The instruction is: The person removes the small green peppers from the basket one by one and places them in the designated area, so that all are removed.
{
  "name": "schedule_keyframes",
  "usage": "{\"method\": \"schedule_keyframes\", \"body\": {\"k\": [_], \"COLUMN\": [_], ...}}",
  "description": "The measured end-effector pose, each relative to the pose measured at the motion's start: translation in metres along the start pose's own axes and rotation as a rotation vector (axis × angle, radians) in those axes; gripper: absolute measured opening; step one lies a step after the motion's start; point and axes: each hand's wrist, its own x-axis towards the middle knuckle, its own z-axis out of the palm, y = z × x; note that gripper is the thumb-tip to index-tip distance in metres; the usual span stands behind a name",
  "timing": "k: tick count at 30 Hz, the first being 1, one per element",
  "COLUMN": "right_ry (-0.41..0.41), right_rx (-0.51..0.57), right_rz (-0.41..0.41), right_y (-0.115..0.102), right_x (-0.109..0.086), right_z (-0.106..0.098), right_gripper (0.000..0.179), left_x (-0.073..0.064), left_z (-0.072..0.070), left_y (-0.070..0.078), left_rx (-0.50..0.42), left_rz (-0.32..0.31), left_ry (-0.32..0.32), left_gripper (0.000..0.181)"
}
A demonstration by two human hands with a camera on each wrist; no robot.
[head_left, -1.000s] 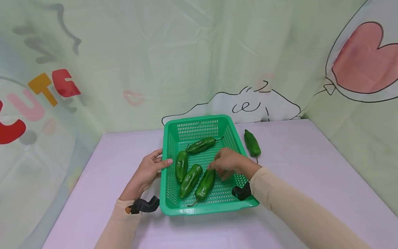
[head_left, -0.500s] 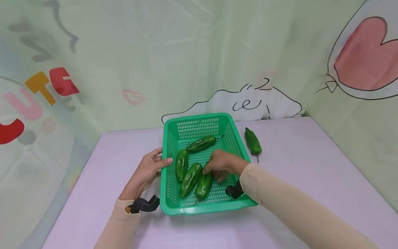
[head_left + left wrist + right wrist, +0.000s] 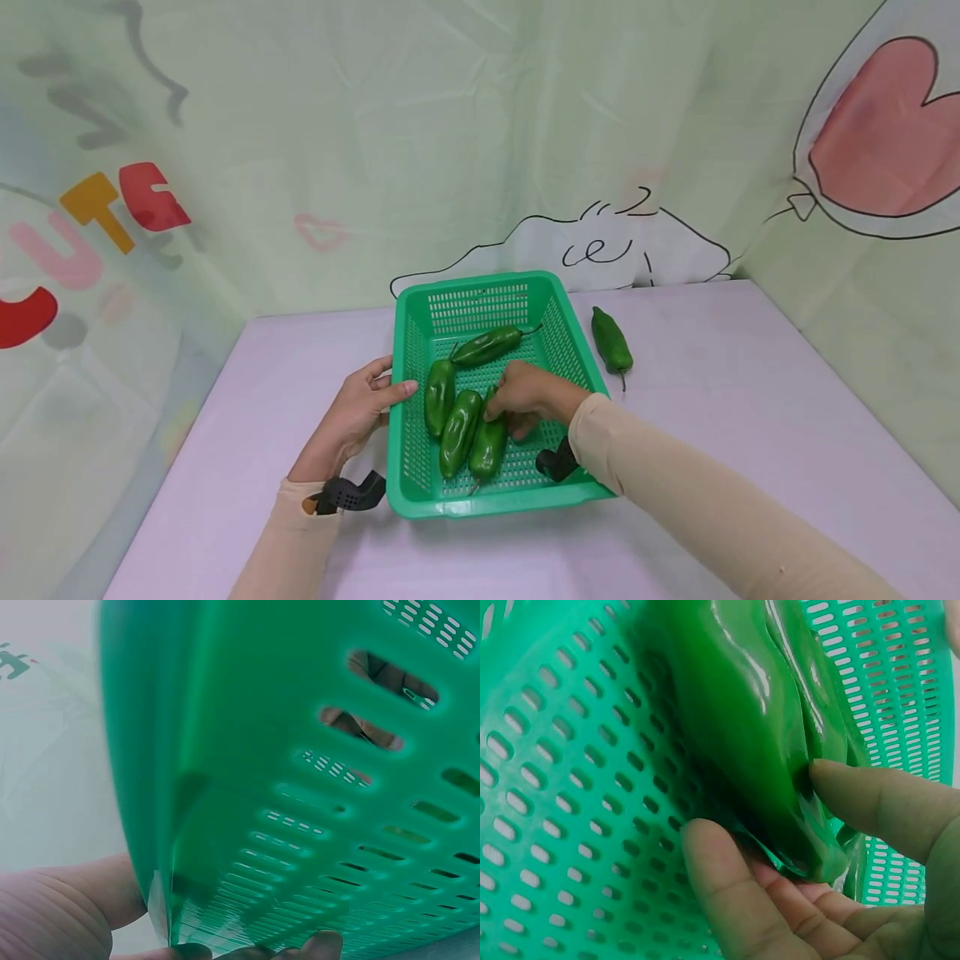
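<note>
A green plastic basket (image 3: 501, 504) with slotted walls stands tilted toward me in the head view. My left hand (image 3: 358, 412) grips its left rim, thumb over the edge and fingers against the outer wall. Inside the basket, my right hand (image 3: 531, 392) pinches the far end of a green pepper (image 3: 487, 452). In the right wrist view, the thumb (image 3: 885, 799) is on one side of that pepper (image 3: 731, 712) and the fingers are beneath and on the other side. Close along its left lies another pepper (image 3: 460, 435). Two more peppers, one upright (image 3: 439, 400) and one slanting (image 3: 487, 347), lie farther back.
One green pepper (image 3: 612, 342) lies on the pale table (image 3: 720, 375) to the right of the basket. A printed cloth backdrop (image 3: 450, 167) rises behind and at both sides of the table. Each wrist carries a small black camera mount (image 3: 352, 493).
My right hand has moved left inside the basket, bringing its pepper against the neighbouring one, which has turned slightly straighter. My left hand stays on the rim.
</note>
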Motion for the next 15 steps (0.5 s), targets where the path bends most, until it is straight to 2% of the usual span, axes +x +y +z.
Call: {"method": "schedule_keyframes", "body": {"k": [2,4,9,15], "right_ry": [0.004,0.008,-0.001,-0.016], "right_rx": [0.012,0.029,0.082,0.114], "right_rz": [0.0,0.0,-0.004,-0.008], "right_y": [-0.0006,-0.0009,-0.0018,-0.0004], "right_x": [0.0008,0.0015,0.002,0.0037], "right_z": [0.0003,0.0006,0.0021,0.0029], "right_gripper": [0.019,0.028,0.065,0.059], "left_x": [0.0,0.0,-0.0003,-0.0004], "left_z": [-0.0002,-0.0004,-0.001,-0.0006], "left_y": [0.0001,0.0,-0.0001,0.0], "left_rx": [-0.002,-0.007,0.005,0.007], "left_rz": [0.002,0.0,0.009,0.015], "left_ry": [-0.002,-0.001,-0.007,-0.011], "left_gripper": [0.068,0.067,0.068,0.069]}}
